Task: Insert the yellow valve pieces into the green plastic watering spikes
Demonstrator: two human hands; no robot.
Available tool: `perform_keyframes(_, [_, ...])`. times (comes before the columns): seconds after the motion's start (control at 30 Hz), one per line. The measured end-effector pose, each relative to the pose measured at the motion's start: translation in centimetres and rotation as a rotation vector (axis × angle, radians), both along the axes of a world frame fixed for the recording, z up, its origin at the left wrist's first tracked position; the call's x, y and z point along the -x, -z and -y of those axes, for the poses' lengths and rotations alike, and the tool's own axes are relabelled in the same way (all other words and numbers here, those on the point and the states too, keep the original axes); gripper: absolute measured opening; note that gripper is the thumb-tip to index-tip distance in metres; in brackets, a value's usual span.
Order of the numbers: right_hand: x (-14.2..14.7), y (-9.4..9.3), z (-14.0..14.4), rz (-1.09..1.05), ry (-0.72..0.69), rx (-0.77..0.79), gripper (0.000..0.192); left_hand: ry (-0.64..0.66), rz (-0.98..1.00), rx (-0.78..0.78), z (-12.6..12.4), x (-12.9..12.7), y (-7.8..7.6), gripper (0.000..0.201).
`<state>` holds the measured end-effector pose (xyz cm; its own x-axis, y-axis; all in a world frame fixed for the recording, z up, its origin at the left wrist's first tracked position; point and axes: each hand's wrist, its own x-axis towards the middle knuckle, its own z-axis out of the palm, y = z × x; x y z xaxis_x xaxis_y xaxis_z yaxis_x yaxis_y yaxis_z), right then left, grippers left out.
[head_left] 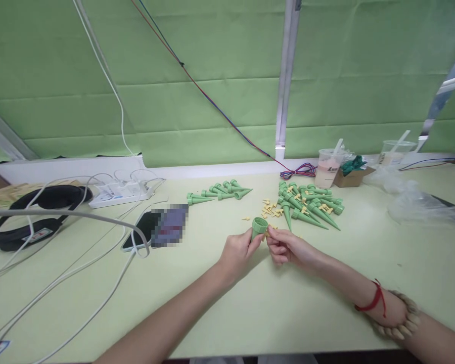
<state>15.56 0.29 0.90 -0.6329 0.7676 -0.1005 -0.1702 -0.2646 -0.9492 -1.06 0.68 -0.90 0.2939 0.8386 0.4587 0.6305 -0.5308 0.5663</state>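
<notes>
My left hand (238, 251) grips a green plastic cone (258, 227), its open round end turned towards me. My right hand (284, 246) is pressed against the cone's right side, pinching a small yellow piece (267, 234) at it. Just beyond lie loose small yellow pieces (270, 209). A heap of green cones (310, 205) mixed with yellow pieces lies to the right of them, and a smaller group of green cones (219, 191) lies further back to the left.
A phone (146, 229) and white cables (98, 253) lie left of the hands, with a power strip (119, 192) and black strap (41, 207) behind. Two plastic drink cups (328, 167), a small cardboard box (351, 175) and clear plastic bags (413, 199) sit at right.
</notes>
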Motion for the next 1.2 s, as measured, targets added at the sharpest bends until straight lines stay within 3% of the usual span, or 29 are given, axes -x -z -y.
perform_keyframes(0.13, [0.1,-0.2,0.1,-0.021,-0.045,0.090,0.046,-0.009,-0.002,-0.013,0.0,-0.1,-0.2,0.038])
perform_keyframes(0.2, [0.2,-0.1,0.2,0.062,0.033,-0.037,0.047,-0.007,0.107,0.089,0.4,-0.5,-0.2,0.040])
perform_keyframes(0.33, [0.5,0.1,0.2,0.263,0.201,-0.454,0.042,0.044,0.378,0.335,1.0,-1.4,-0.1,0.048])
perform_keyframes(0.43, [0.4,0.0,0.3,0.336,0.227,-0.548,0.040,0.048,0.397,0.329,1.2,-1.5,-0.3,0.048])
perform_keyframes(0.63, [0.0,-0.5,0.1,0.329,0.164,-0.547,0.038,0.148,0.340,0.400,1.6,-1.5,-1.0,0.057])
perform_keyframes(0.87, [-0.3,-0.9,0.0,0.333,0.130,-0.482,0.032,0.148,0.370,0.313,1.6,-1.6,-0.9,0.047])
perform_keyframes(1.2, [-0.3,0.2,-0.6,0.382,0.225,-0.484,0.036,0.070,0.368,0.355,1.3,-1.4,-0.5,0.051])
